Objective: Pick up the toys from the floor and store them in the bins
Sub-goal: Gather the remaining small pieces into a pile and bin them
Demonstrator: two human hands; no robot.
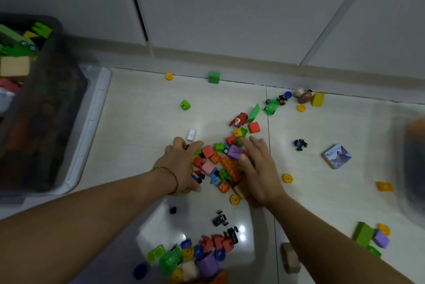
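Gathering step, I judge: I'm cupping heap of multicolour plastic building bricks (220, 164) on glossy tiled floor (138, 134), centre frame. Left grip (181, 164) curling round heap's left edge; right grip (257, 168) flat, fingers straight, pressing right edge. Next move calling for scooping, then carrying to dark translucent plastic bin (46, 111), upper left.

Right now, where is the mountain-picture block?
Head view, right side: the mountain-picture block lies on the floor, right of the right hand, just past a small black-and-blue toy car.
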